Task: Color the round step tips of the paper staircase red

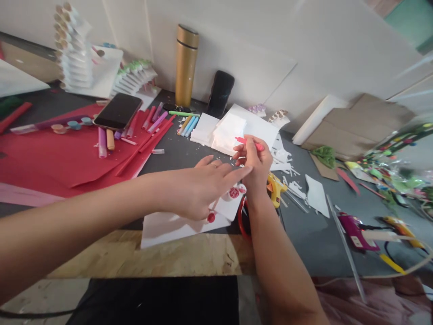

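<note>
My right hand (257,155) pinches a pink-red marker (251,142), its tip pointing left over a stack of white paper (228,131). My left hand (204,189) reaches across palm down with fingers stretched out; the index fingertip is at my right wrist, and whether it touches cannot be told. Beneath and beside the left hand lie white cards (184,231) with small round red-and-white pieces (234,192). Part of these is hidden by the hand. Scissors with red handles (242,221) sit partly behind my right forearm.
A yellow glue gun (276,189) lies right of my wrist among paper scraps. Red paper (43,158), a phone (118,111) and markers (189,125) are on the left. A gold flask (186,67) and black case (220,92) stand at the back. A purple device (358,231) with cables is at right.
</note>
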Motion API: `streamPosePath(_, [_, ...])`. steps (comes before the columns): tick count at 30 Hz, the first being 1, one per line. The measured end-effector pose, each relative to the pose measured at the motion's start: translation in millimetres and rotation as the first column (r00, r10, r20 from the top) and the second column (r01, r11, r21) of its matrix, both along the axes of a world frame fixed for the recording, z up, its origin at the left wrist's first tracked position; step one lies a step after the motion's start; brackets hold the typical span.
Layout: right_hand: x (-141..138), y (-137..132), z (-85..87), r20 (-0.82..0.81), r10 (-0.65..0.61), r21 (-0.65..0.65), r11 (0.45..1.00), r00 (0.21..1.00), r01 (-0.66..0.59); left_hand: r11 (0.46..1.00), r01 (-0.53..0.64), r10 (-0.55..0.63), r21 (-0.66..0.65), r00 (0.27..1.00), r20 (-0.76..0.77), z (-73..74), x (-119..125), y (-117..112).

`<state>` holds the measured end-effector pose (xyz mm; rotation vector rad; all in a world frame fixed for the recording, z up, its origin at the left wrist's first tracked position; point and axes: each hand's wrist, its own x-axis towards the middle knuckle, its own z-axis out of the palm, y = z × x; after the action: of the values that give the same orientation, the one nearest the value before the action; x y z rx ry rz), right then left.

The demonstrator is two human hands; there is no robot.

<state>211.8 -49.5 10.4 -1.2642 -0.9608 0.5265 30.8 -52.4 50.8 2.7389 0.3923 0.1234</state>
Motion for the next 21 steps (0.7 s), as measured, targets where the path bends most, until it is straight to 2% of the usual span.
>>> streamPosePath(3, [4.5,0.8,0.9,-0.013,-0.018,-0.027,0.999,1.000,0.017,0.992,0.126,-0.127,-0.029,0.992,-0.018,6.1,5.5,2.9])
streamPosePath(6, [7.6,0.9,0.8,0.013,-0.031,-0.035,0.999,0.999,0.031,0.978,0.200,-0.197,-0.059,0.979,0.050,9.3,8.6,8.9])
streamPosePath(9, [8.5,0.8,-0.3,0.018,-0.034,-0.039,0.999,0.999,0.035,0.976,0.195,-0.197,-0.094,0.980,-0.017,11.9,8.1,20.5])
streamPosePath(12, [8.3,1.2,-2.0,-0.011,-0.012,-0.008,1.000,1.000,0.012,0.982,0.168,-0.166,-0.082,0.986,0.029,11.9,0.3,32.1])
streamPosePath(15, [7.2,1.8,-2.9,-0.024,-0.012,-0.002,1.000,1.000,0.012,0.996,0.056,-0.046,-0.064,0.989,0.144,6.6,-15.3,33.7])
streamPosePath(17, [6.0,2.1,-2.7,-0.023,-0.012,-0.021,1.000,1.000,0.012,0.995,-0.085,0.094,-0.056,0.977,0.194,0.3,-25.4,26.3])
streamPosePath(21, [2.5,2.0,-2.4,-0.024,0.007,-0.024,1.000,1.000,-0.007,0.930,-0.335,0.366,-0.150,0.874,0.320,-17.4,-28.9,0.7])
